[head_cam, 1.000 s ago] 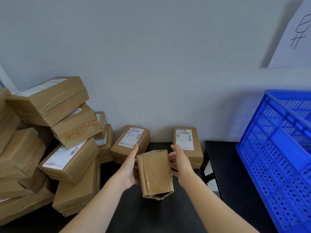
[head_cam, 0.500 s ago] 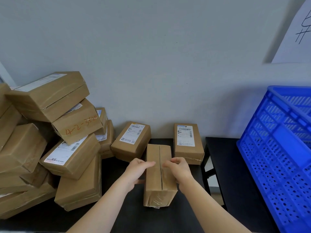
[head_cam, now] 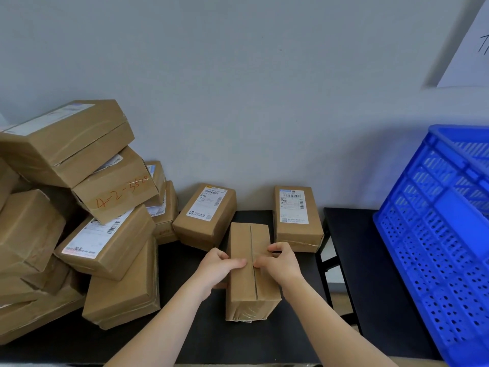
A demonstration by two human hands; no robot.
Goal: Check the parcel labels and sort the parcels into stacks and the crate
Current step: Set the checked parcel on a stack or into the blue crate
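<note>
A small brown parcel (head_cam: 250,287) lies on the black table (head_cam: 201,337) with its taped seam facing up and no label showing. My left hand (head_cam: 218,268) grips its left side, thumb on top. My right hand (head_cam: 279,263) grips the right side, fingers curled over the top. Two labelled parcels lie behind it by the wall, one tilted (head_cam: 205,215) and one straight (head_cam: 296,217). The blue crate (head_cam: 436,234) stands at the right.
A loose heap of brown parcels (head_cam: 79,213) fills the left side, one marked 4-2 in orange. A second black table (head_cam: 370,274) under the crate is separated from the first by a narrow gap. A white paper sheet (head_cam: 468,49) hangs on the wall at top right.
The parcel was held upright in the air, then turned seam-up and lowered onto the table. Both hands moved from its sides to its top edges.
</note>
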